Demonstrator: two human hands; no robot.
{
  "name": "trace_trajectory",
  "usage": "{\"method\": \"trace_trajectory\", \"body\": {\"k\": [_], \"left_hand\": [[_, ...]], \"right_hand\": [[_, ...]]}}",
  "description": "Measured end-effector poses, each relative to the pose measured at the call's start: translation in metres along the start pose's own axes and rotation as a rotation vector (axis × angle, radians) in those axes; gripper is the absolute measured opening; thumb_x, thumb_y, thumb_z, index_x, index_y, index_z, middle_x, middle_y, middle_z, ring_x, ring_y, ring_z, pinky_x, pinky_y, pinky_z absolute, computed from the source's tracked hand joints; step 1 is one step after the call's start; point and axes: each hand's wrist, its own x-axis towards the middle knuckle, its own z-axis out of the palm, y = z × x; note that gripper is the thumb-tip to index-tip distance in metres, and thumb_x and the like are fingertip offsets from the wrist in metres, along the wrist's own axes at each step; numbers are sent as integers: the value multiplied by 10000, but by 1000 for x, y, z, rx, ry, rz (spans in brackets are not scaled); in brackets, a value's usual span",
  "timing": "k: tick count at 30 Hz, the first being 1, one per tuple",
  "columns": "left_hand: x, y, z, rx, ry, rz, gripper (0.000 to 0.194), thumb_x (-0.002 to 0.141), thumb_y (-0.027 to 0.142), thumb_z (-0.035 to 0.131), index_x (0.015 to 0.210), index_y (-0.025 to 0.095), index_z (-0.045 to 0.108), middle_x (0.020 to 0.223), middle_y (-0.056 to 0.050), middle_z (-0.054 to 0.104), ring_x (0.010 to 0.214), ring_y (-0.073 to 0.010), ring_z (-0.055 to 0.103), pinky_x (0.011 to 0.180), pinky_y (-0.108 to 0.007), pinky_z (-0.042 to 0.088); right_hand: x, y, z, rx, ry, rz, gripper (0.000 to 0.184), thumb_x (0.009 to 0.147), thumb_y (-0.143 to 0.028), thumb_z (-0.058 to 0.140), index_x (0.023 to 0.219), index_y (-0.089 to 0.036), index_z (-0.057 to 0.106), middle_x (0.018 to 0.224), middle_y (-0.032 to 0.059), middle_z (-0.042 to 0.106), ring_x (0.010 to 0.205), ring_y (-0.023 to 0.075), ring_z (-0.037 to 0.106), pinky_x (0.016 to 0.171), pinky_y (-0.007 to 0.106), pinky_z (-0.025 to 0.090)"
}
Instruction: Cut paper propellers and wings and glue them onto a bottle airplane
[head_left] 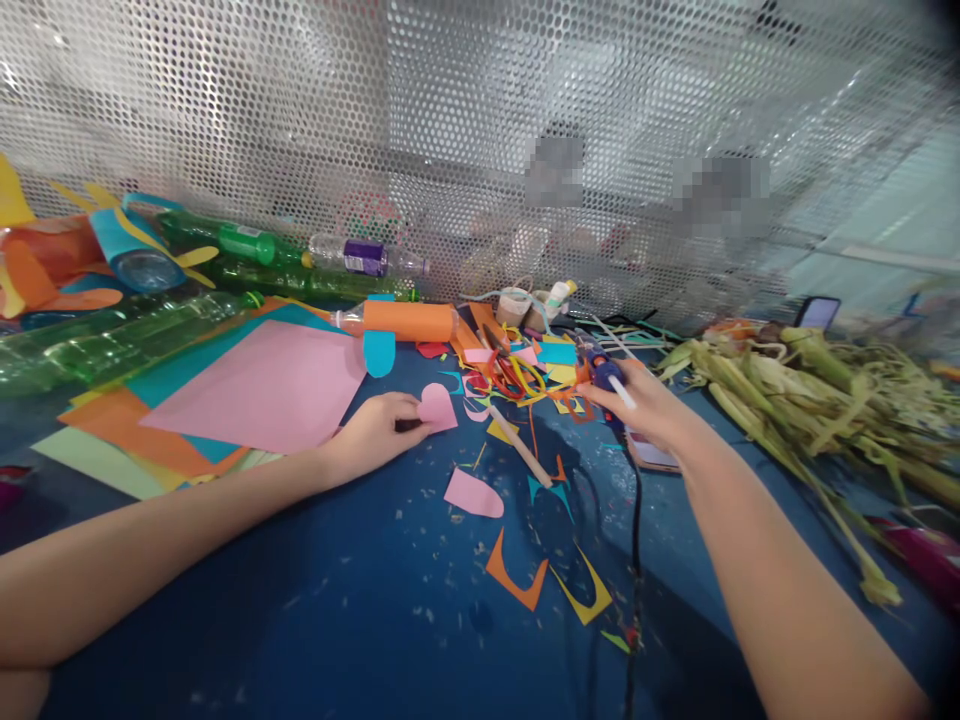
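Note:
My left hand (377, 432) pinches a pink paper cutout (436, 408) with a rounded top, just above the blue table (360, 600). In my right hand (651, 402) is a dark blue glue gun (604, 370), with a white glue stick (623, 394) poking out of its back end; its nozzle is hard to make out. Its black cord (637, 530) runs down toward the front of the table. A second pink cutout (474, 493) lies flat between my hands. Behind them rests a plastic bottle wrapped in orange paper (412, 321), with a blue paper tab (379, 352) on it.
Coloured paper sheets (262, 385) lie at left, green bottles (150, 335) beyond them. Scissors with yellow and orange handles (517, 375), paper scraps (517, 570) and a pale stick (521, 447) are scattered centrally. Dried corn husks (795, 420) lie right. A perforated metal screen (300, 120) stands behind.

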Motion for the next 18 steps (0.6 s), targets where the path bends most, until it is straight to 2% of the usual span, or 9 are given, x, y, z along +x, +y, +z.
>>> {"method": "trace_trajectory", "body": {"k": [2,4,7,10,15,18], "left_hand": [[0,0,0,10,4,-41,285,850,357,492,682,163,618,661,-6,570,630,-130,513,572,-244,377],[0,0,0,21,-8,-59,307,847,365,492,641,157,582,631,-2,552,600,-124,493,552,-242,357],[0,-1,1,41,-23,-40,312,845,352,492,608,157,548,626,-2,548,612,-124,495,563,-240,352],[1,-2,3,55,-19,-26,311,842,330,494,583,160,526,618,0,537,627,-125,499,574,-237,351],[1,0,1,44,-21,-70,272,830,297,502,596,161,527,614,1,538,605,-124,482,555,-235,340],[1,1,0,37,-16,-96,251,824,289,506,609,162,533,612,5,533,587,-120,466,544,-234,332]], "right_hand": [[2,7,4,144,27,74,268,721,-342,571,919,-162,573,789,40,641,667,169,576,577,263,432],[4,13,7,198,58,133,276,702,-312,578,933,-162,577,784,32,647,660,163,580,582,264,445],[4,13,7,204,76,106,232,667,-285,603,861,-159,590,771,29,643,659,160,582,603,265,449],[3,8,4,194,72,43,255,652,-357,648,811,-163,602,732,30,646,647,169,593,612,271,453],[3,1,5,203,137,168,338,725,-499,578,800,-174,633,692,68,663,609,208,620,537,301,462],[2,-3,5,143,164,142,385,762,-557,516,677,-195,618,624,69,647,572,216,609,543,328,465]]}}
